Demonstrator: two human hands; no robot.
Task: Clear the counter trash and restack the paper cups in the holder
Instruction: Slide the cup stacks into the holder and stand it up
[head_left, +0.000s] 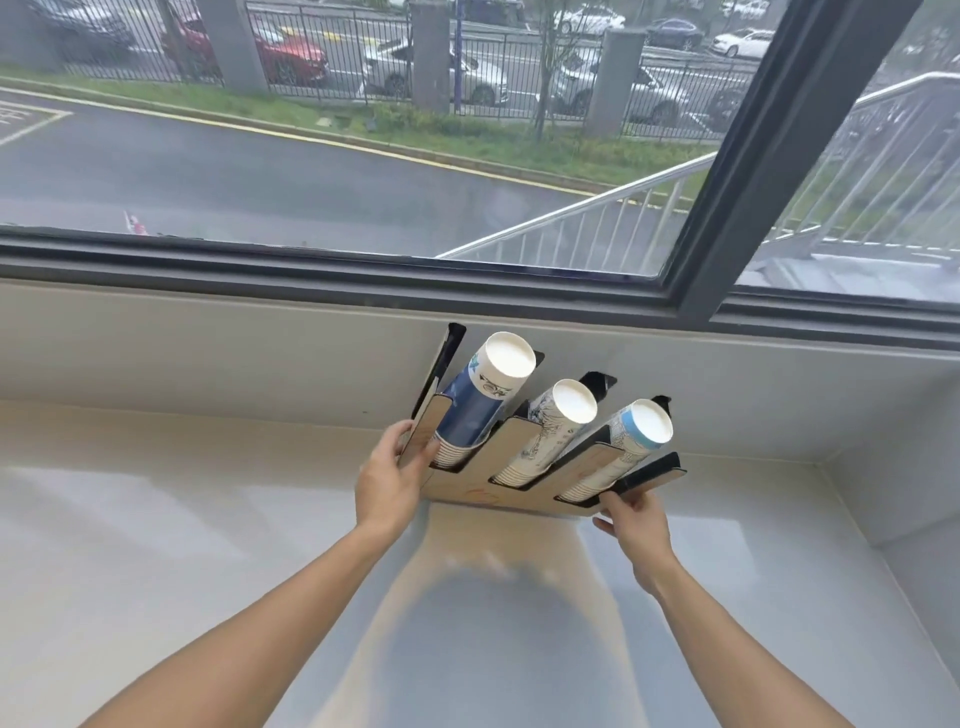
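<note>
My left hand and right hand grip the ends of the cup holder at the surface's back edge. Three cup stacks fill it; no trash visible, so it seems nearly finished.

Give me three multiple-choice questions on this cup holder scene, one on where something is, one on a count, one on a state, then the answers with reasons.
1. Where is the left hand?
A. on the cup holder's left end
B. flat on the counter
C. on the window frame

2. How many cup stacks sit in the holder?
A. two
B. three
C. five

3. How do the stacks stand?
A. rims up
B. lying loose on the counter
C. upside down, white bottoms up

Answers: 1 A, its fingers wrap the left end while the right hand grips the right end. 2 B, a blue stack, a middle stack and a right stack. 3 C, closed white bases face the camera.
</note>
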